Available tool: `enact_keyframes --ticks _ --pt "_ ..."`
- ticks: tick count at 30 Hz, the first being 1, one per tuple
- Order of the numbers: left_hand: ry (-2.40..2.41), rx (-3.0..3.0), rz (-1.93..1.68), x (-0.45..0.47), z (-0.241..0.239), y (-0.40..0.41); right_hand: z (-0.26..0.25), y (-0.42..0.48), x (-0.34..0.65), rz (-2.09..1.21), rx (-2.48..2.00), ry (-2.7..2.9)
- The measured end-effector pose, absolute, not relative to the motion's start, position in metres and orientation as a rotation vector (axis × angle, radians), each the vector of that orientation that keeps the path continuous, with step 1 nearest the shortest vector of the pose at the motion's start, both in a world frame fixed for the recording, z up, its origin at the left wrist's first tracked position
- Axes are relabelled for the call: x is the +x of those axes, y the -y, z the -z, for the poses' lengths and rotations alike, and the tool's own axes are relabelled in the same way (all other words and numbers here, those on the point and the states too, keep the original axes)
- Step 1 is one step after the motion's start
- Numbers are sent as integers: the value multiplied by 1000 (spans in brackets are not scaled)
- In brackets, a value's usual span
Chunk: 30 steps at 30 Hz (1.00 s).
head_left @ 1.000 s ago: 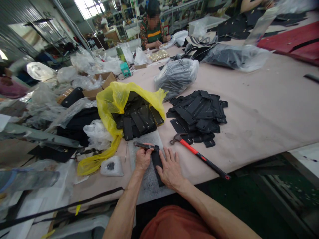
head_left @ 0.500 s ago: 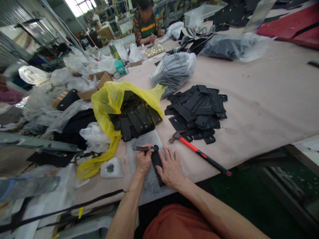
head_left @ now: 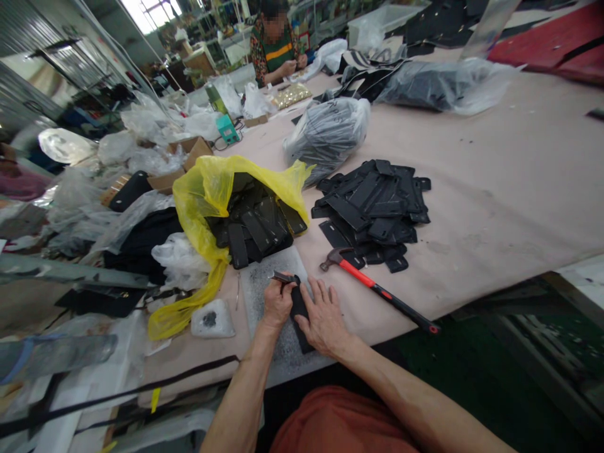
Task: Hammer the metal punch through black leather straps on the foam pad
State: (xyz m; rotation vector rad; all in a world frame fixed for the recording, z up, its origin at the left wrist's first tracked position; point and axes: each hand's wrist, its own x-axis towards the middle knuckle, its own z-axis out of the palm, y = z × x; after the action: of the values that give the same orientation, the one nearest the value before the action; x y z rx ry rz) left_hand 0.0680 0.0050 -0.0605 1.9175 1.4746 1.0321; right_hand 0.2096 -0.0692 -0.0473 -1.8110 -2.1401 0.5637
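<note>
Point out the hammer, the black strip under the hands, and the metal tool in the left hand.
hammer (head_left: 377, 290): head view, on its red handle.
black strip (head_left: 299, 308): head view, on its upper middle, between the hands.
metal tool (head_left: 282, 277): head view, on its shaft above the left hand (head_left: 277, 304).

Black strap piece (head_left: 299, 314): flat, elongated, matte; lies lengthwise between the hands, pinned under the right hand's (head_left: 324, 321) fingers. Metal hand tool (head_left: 283, 277): slim, dark grey; pinched in the left hand (head_left: 277, 304), its tip touching the piece's far end.

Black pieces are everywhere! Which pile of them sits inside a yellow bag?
The pile of black pieces just beyond the hands, spilling from the yellow bag. The loose pile to its right lies bare on the table, above the hammer.
</note>
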Motion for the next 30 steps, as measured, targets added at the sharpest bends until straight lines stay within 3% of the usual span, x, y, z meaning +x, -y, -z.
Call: enact_keyframes --ticks 4,9,17,20,23,26,30 --pt "-1483 1878 -1012 68 59 -4 41 60 244 -580 -1734 2071" --pt "-1477 1853 -1036 68 59 -5 38 50 317 -299 -2001 1853" --pt "-1480 1875 -1066 70 61 -6 44 64 354 -305 -2215 2107" --pt "-1477 1916 -1047 70 62 -6 40 62 352 -633 -2238 1932" --pt "-1476 1949 -1037 70 65 -6 36 64 350 -1324 -2112 1388" --pt "-1493 1964 -1045 70 67 -5 37 74 345 -1904 -1688 804" --pt "-1495 1958 -1060 70 67 -3 31 80 332 -2002 -1647 645"
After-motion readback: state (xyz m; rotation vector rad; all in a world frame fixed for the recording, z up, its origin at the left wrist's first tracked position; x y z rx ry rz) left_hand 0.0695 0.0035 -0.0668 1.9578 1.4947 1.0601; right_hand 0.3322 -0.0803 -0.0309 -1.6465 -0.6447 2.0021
